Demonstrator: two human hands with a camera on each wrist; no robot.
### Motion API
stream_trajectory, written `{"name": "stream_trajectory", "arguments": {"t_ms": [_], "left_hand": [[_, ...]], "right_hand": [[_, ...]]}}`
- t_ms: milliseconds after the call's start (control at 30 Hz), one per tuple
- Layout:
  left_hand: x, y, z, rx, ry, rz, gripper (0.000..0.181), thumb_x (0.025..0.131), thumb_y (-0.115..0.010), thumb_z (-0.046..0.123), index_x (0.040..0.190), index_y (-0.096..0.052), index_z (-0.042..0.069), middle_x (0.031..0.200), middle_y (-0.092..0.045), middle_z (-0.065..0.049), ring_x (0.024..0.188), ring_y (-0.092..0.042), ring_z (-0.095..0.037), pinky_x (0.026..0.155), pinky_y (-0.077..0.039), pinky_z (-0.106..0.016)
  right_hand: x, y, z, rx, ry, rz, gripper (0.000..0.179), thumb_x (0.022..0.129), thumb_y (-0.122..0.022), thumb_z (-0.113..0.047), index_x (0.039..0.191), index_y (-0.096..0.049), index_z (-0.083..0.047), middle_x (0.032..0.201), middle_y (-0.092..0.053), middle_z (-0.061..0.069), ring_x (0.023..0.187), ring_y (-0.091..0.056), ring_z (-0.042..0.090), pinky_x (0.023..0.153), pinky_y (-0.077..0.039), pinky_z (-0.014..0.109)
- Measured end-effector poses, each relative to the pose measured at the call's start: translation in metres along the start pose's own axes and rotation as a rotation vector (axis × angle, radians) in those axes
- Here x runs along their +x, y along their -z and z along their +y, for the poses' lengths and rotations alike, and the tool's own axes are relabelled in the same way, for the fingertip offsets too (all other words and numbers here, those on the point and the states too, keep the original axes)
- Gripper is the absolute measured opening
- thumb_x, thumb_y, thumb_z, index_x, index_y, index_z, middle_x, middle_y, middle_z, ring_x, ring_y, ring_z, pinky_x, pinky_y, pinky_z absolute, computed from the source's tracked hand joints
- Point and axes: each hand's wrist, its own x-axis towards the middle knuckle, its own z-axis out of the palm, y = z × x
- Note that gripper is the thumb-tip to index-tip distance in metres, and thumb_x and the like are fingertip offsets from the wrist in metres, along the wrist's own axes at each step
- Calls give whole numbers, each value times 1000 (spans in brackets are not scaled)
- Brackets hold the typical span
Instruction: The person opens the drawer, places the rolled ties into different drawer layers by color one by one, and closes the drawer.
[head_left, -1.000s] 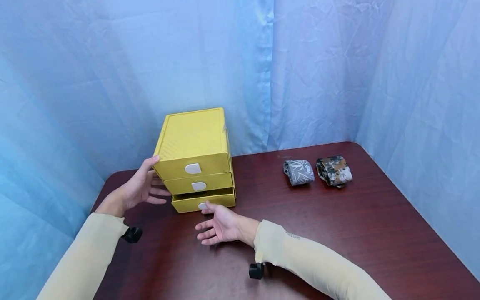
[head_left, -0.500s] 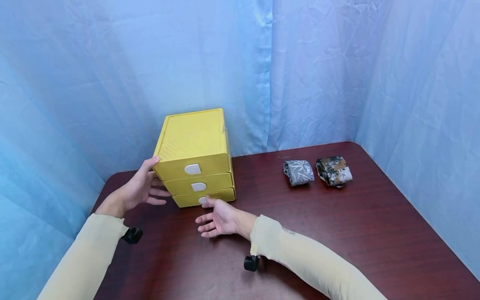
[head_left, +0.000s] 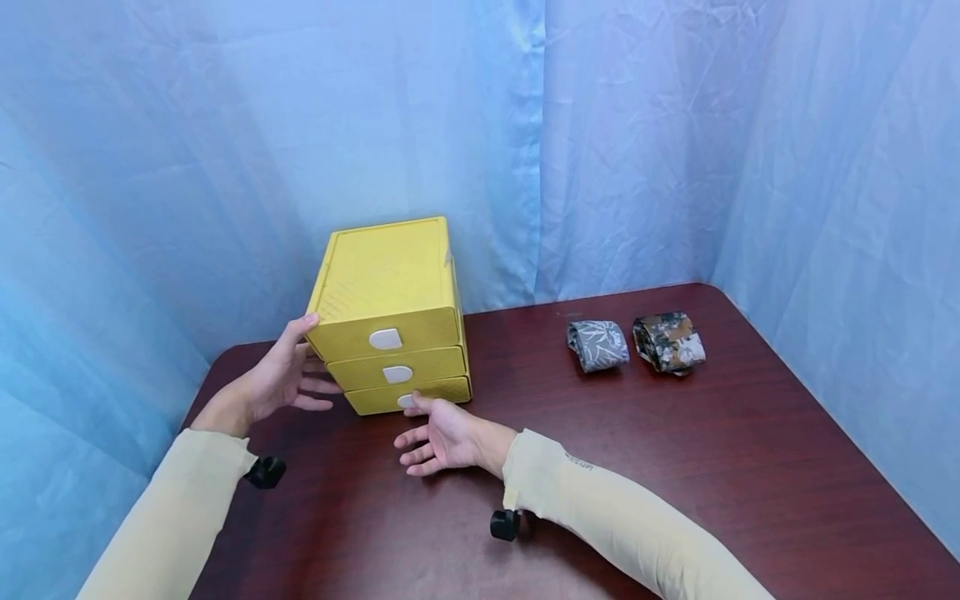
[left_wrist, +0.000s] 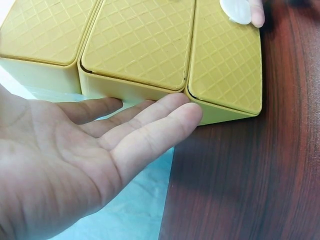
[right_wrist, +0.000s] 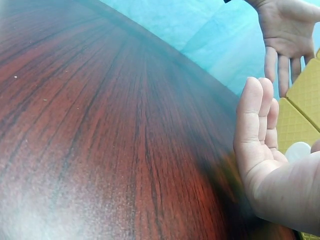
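Observation:
A yellow three-drawer organizer stands on the table, all its drawers pushed in. Each drawer front bears a white rounded pull tab and, in the left wrist view, a diamond-patterned face. My left hand rests along the organizer's left side, thumb at the top front corner and fingers straight against the side wall. In front of the bottom drawer, my right hand has its thumb at the white tab, with the other fingers extended away from the drawer.
Two folded fabric bundles lie at the table's back right: a grey leaf-patterned one and a brown-black camouflage one. Light blue curtains hang behind and beside the dark red wooden table.
The bottom drawer, partly out one second ago, has slid in flush as my right hand moved forward with it. My left hand has stayed at the organizer's side.

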Motion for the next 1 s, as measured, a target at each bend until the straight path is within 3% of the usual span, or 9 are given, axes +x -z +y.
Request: {"name": "stream_trajectory", "arguments": {"t_ms": [333,1000], "left_hand": [[2,-3,-1,-3,2,-3,105,91,-23,81,157,-21,-1,152,-36,-35,125,-55,-50,92,-53,-54],[0,0,-1,5,-3,4,106,91,-22,82,157,-19,-1,151,-35,-36,125,-54,-51,93,-52,-56]], "right_hand": [[-4,-2,-2,8,19,50,53,110,-33,-48,147,-31,-9,91,-61,9,68,-62,22,65,-56,36],[-2,-4,-1,45,9,25,59,109,-31,-50,151,-27,-9,92,-60,10,68,-62,23,70,-57,40]]}}
